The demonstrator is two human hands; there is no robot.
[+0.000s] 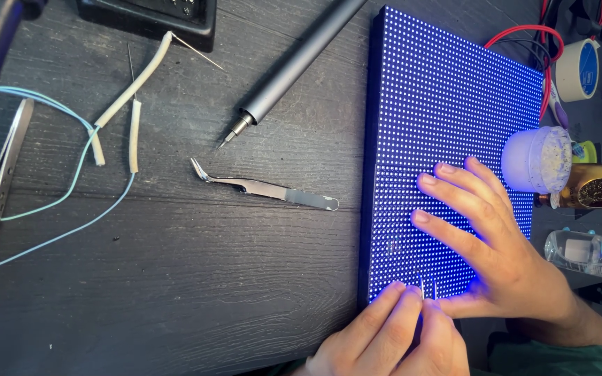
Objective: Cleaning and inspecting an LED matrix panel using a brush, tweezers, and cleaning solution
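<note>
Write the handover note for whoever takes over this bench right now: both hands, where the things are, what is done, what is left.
Left hand: fingertips pinch a thin two-pronged metal piece at the near edge of the lit LED panel.
Right hand: flat on the panel, fingers spread, steadying it.
On the dark table: bent-tip tweezers and grey pen-shaped tool, both left of the panel and untouched; blue wires with white sleeving far left.
Done: panel lit blue.
Left: the metal piece is not yet released; whether it is seated cannot be told.

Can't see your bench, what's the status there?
Left hand pinching thin wire pins at LED panel edge. Right hand flat on panel. Tweezers lie apart.
</note>
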